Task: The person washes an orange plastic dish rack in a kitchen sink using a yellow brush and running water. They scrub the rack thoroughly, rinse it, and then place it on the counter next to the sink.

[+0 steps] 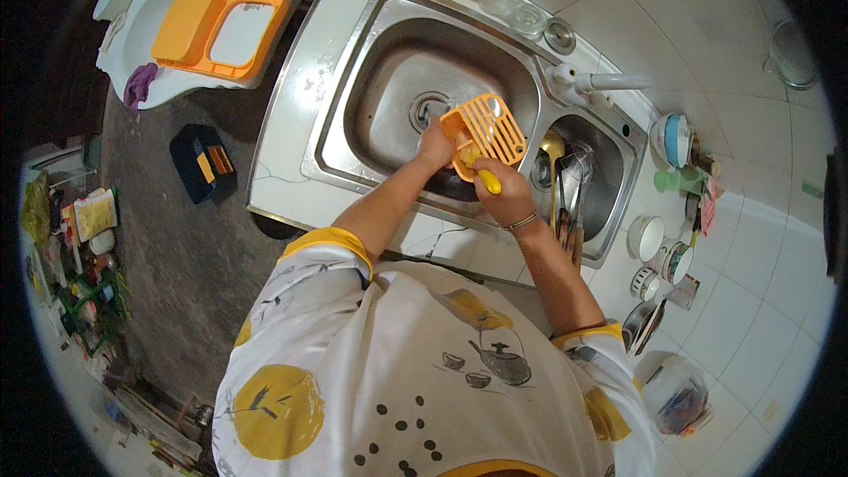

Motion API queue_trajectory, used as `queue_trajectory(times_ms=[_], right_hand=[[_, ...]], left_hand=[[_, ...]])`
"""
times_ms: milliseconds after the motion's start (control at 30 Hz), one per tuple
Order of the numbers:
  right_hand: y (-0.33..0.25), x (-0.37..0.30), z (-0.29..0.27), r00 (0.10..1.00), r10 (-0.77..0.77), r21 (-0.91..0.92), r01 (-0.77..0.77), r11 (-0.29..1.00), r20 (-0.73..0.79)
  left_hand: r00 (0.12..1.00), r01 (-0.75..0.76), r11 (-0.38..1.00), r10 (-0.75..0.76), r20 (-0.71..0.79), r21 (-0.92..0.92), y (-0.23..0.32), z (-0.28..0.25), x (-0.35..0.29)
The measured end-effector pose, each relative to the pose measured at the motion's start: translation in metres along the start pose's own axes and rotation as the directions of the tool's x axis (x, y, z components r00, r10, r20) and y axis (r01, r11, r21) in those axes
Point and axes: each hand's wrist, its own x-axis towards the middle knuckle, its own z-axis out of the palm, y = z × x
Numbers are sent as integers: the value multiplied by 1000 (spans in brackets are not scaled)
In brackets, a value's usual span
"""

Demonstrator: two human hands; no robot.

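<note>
1. Where the floor ends, left of the large steel basin (384, 79), a glossy white washbasin (124, 53) with a curved rim carries a smooth orange plastic piece (190, 28), part boxy, part rounded frame; a crumpled purple cloth (140, 86) hangs at its edge.
2. Dark angular box (196, 159) with an orange strip; on rough grey floor, left of the large basin.
3. Large basin itself: brushed metal, rounded corners, round drain fitting (430, 109) in its floor.
4. Left hand (435, 147): grasping the left edge of an orange slotted piece (495, 126). Forearm slants up and rightward across the large basin's near rim.
5. Slotted piece: hard plastic, parallel bars, solid walled end; held up over the large basin's near right corner.
6. Right hand (510, 198): clenched round a yellow-handled tool (489, 181), its far end against the slotted piece. Forearm angles up and leftward, band (522, 222) at the wrist, beside the large basin's near right corner.
7. Small steel basin (616, 178), right of the large one: gold-toned ladle (553, 143) and other long-handled utensils.
8. Farther right of the large basin: round pale bowls (646, 237).
</note>
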Motion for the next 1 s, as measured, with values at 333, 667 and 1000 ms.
queue_trajectory(times_ms=[333,667,1000], right_hand=[[5,-9,-9,999,-9,-94,12,996,31],[20,-8,16,996,-35,-117,25,993,-82],[17,-11,21,972,-94,0,96,995,-214]], left_hand=[[1000,-10,992,12,-18,124,-25,18,10],[998,-55,972,57,-6,229,-7,18,11],[998,-47,981,53,-25,186,-12,22,10]])
